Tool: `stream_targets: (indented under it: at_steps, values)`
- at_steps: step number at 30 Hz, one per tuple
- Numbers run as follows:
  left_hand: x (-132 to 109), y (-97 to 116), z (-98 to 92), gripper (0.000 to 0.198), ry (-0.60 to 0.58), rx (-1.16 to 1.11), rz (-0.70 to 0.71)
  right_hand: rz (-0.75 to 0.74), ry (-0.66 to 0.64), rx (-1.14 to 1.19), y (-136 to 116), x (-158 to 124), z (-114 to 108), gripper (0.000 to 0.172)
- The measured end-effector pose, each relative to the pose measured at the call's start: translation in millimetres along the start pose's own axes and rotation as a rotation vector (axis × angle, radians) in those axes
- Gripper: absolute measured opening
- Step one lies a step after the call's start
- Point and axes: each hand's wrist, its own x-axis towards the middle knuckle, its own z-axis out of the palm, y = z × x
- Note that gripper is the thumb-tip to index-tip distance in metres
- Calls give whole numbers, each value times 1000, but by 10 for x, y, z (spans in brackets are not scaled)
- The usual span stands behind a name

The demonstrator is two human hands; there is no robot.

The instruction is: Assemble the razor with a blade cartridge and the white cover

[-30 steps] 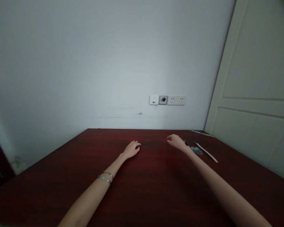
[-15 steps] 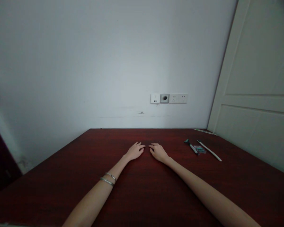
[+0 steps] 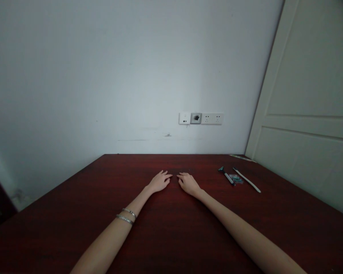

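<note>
Palm down on the dark red table (image 3: 171, 228), my left hand (image 3: 159, 181) has its fingers spread and holds nothing. My right hand (image 3: 188, 183) lies flat just across a small gap from it, fingers stretched toward the left and nothing in them. To the right of the hands, out of their reach as they lie, is a razor (image 3: 228, 177) with a dark and pale handle. Beside it sits a small clear packet (image 3: 236, 179) with teal pieces inside. A slim white stick with a dark tip (image 3: 248, 180) lies slanted right of the packet.
A flat pale strip (image 3: 242, 158) rests at the table's back right corner. Behind the table rises a white wall with a row of sockets (image 3: 201, 118). A pale panelled door or cabinet (image 3: 305, 140) borders the right side.
The whole view has shifted slightly, so the table and objects sit a little further left in the picture. Both hands stay resting in about the same place on the table.
</note>
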Motion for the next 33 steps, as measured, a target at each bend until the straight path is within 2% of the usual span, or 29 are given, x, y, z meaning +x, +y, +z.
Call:
stream_targets:
  at_steps: [5, 10, 14, 19, 23, 27, 30, 33]
  values:
    - [15, 13, -29, 40, 36, -10, 5, -39, 14, 30, -8, -36, -114, 39]
    - [126, -22, -82, 35, 48, -69, 55, -41, 158, 111, 133, -66, -429, 34]
    - [298, 28, -129, 35, 74, -117, 68, -9, 333, 188, 467, -101, -763, 31]
    - [582, 318, -143, 32, 55, -180, 73, 108, 432, 309, 1123, -273, -1088, 32]
    - [828, 657, -119, 33, 12, -232, 156, 180, 330, 401, 1686, -496, -1222, 36]
    - [1080, 1031, -51, 30, -85, -255, 181, 225, 269, 304, 2143, -697, -1246, 39]
    - [1260, 1325, 43, 28, -142, -294, 172, 199, 148, 158, 2363, -798, -1211, 45]
    - [1419, 1599, 170, 32, -161, -325, 153, 237, 17, 46, 2469, -861, -1167, 52]
